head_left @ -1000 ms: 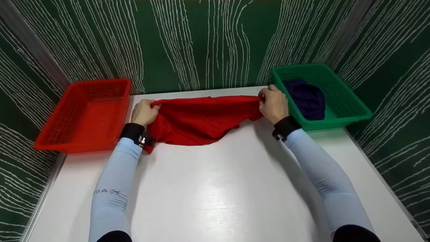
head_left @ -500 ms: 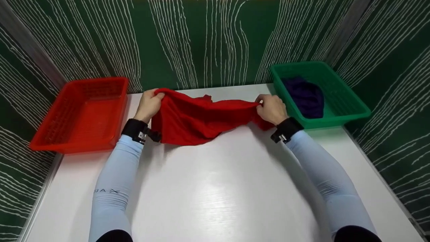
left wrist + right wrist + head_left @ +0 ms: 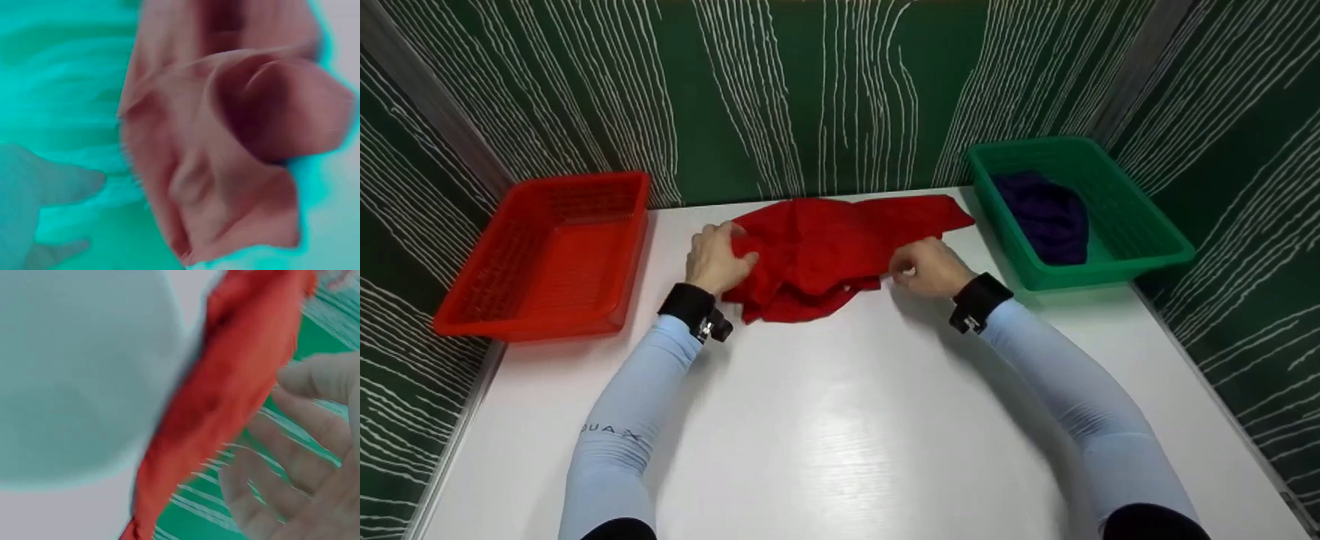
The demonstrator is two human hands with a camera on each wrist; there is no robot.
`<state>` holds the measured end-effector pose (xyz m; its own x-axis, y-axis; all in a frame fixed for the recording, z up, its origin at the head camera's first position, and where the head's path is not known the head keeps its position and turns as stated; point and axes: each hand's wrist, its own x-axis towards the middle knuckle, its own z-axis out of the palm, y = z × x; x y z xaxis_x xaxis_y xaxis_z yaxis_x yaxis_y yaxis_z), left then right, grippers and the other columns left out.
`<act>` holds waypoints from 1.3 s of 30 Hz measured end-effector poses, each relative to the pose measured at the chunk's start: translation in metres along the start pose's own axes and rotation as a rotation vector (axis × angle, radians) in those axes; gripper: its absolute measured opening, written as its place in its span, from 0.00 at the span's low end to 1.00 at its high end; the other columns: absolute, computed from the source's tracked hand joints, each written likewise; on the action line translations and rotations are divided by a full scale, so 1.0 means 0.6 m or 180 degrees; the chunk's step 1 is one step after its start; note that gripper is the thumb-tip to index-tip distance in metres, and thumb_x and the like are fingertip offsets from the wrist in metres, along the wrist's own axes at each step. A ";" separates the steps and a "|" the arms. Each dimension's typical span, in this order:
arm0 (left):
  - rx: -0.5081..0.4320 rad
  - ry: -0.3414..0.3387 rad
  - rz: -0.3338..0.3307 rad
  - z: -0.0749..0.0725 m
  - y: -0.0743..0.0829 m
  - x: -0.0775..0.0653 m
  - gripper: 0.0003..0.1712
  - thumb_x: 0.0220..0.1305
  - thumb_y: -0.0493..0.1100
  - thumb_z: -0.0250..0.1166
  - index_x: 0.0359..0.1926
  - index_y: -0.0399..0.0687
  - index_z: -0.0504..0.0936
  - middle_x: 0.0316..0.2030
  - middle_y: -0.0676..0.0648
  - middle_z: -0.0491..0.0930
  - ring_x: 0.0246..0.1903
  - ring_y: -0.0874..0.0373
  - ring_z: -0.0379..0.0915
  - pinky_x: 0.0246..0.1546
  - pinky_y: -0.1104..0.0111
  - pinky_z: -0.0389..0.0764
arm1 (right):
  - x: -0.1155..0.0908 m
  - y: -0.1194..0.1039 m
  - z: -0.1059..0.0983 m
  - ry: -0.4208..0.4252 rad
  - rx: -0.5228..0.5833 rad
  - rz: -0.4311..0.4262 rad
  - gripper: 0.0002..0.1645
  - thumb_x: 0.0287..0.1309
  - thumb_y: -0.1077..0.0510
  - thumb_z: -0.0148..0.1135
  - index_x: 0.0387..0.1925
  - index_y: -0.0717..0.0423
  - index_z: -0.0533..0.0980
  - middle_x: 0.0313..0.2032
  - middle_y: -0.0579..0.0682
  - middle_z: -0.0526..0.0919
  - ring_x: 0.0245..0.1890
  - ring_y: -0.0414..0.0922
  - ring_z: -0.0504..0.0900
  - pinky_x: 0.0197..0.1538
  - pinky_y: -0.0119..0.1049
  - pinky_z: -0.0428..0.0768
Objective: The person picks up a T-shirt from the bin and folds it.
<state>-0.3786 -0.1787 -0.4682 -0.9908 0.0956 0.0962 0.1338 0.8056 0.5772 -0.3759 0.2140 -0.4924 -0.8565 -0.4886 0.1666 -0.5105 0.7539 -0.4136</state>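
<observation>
A crumpled red cloth (image 3: 832, 244) lies spread near the back edge of the white table in the head view. My left hand (image 3: 716, 259) is at its left end, thumb and fingers apart. In the left wrist view that hand (image 3: 50, 180) shows beside the folded fabric (image 3: 225, 191), with a gap between. My right hand (image 3: 934, 266) is at the cloth's front right edge. Its fingers (image 3: 281, 455) are spread and loosely bent in the right wrist view, and nothing is between them and the thumb.
On the left stands a red plastic basket (image 3: 634, 277) with nothing in it. A green basket (image 3: 1110, 277) at the right holds a dark purple cloth (image 3: 1046, 221). Green walls with white wavy lines (image 3: 840, 97) border the white table (image 3: 840, 420).
Both hands have let go of the red cloth they held up between them, and it has dropped onto the table. The hands have moved inward, the right one also toward the person.
</observation>
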 end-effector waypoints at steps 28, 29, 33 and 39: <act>0.0205 0.0055 -0.0464 -0.069 -0.065 -0.026 0.23 0.73 0.46 0.49 0.47 0.31 0.82 0.38 0.34 0.82 0.40 0.39 0.78 0.42 0.52 0.78 | -0.002 0.034 -0.126 0.1672 0.1335 0.1238 0.21 0.73 0.50 0.51 0.24 0.52 0.77 0.19 0.43 0.78 0.23 0.45 0.81 0.25 0.30 0.80; 0.0278 -0.0044 -0.0543 -0.077 -0.069 -0.029 0.22 0.72 0.47 0.50 0.47 0.31 0.82 0.35 0.36 0.80 0.38 0.41 0.76 0.38 0.55 0.76 | -0.006 0.042 -0.133 0.1801 0.1174 0.1292 0.21 0.73 0.49 0.52 0.24 0.53 0.76 0.19 0.44 0.77 0.22 0.45 0.79 0.26 0.30 0.77; 0.0546 -0.0664 -0.0765 -0.089 -0.072 -0.045 0.19 0.68 0.47 0.55 0.46 0.35 0.80 0.30 0.41 0.77 0.32 0.45 0.75 0.30 0.61 0.75 | -0.025 0.066 -0.139 0.2056 0.0449 0.1451 0.16 0.72 0.50 0.56 0.34 0.56 0.79 0.32 0.53 0.81 0.33 0.50 0.78 0.39 0.40 0.71; 0.0687 -0.1074 -0.0652 -0.062 -0.052 -0.059 0.17 0.70 0.51 0.61 0.43 0.39 0.80 0.31 0.43 0.78 0.33 0.46 0.79 0.32 0.62 0.77 | -0.041 0.027 -0.079 0.1489 -0.0157 0.0892 0.11 0.65 0.55 0.64 0.45 0.57 0.82 0.46 0.60 0.84 0.45 0.59 0.82 0.46 0.57 0.80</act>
<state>-0.3468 -0.2289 -0.4594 -0.9530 0.0777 -0.2929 -0.0383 0.9279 0.3710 -0.3668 0.2591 -0.4611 -0.8971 -0.0271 0.4411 -0.2514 0.8522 -0.4589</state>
